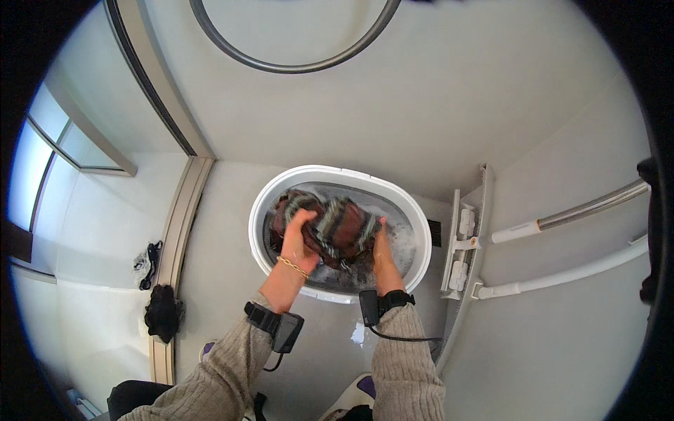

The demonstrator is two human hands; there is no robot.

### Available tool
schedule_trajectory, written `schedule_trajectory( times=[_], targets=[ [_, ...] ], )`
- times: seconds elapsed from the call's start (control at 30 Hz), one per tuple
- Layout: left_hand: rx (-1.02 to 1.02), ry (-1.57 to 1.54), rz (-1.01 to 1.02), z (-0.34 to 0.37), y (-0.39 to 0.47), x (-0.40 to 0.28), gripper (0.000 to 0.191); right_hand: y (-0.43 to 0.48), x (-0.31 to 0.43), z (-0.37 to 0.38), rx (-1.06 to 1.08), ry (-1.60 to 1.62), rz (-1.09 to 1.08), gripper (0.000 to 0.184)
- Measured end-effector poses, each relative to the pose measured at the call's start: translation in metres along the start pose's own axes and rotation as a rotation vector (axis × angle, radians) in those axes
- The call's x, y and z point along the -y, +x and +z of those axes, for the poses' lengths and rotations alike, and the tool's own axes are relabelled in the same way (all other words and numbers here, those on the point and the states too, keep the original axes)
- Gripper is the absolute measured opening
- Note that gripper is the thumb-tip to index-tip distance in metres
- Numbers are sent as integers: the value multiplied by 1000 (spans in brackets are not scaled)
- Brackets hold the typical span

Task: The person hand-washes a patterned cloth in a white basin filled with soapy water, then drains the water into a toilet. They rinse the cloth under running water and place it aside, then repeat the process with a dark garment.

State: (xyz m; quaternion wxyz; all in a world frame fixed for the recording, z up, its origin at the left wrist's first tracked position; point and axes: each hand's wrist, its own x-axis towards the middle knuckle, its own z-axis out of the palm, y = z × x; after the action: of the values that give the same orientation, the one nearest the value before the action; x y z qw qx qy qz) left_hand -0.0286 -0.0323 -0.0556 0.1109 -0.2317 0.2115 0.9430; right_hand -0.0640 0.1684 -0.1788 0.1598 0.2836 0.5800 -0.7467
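Note:
A white oval plastic tub [254,231] stands on the floor before me, holding dark, sudsy water [403,239]. In it lies a wet bundle of dark brown striped cloth [350,226], partly above the water. My left hand [300,239] grips the cloth's near left part, thumb on top and fingers mostly hidden beneath it. At the bundle's right end, my right hand [383,247] holds the cloth from the side, its fingers largely out of sight. A gold chain bracelet circles my left wrist, and both forearms carry strapped black devices.
Dark cloth items [163,313] lie on the door sill [181,237] at left. To the right, a wall unit [463,244] carries a shower handle [516,231] and a white bar [568,276]. A metal hose [295,68] loops overhead in view. My slippered foot [350,394] is near the tub.

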Motion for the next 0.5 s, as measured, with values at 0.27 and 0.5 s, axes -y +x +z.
schedule_trajectory(
  times=[0.27,0.5],
  targets=[
    [249,37,292,67,-38,-35,30,-59,8,44,707,69,178,108],
    [211,322,289,57,-43,-21,36,-122,48,53,692,874,93,103]
  ],
)
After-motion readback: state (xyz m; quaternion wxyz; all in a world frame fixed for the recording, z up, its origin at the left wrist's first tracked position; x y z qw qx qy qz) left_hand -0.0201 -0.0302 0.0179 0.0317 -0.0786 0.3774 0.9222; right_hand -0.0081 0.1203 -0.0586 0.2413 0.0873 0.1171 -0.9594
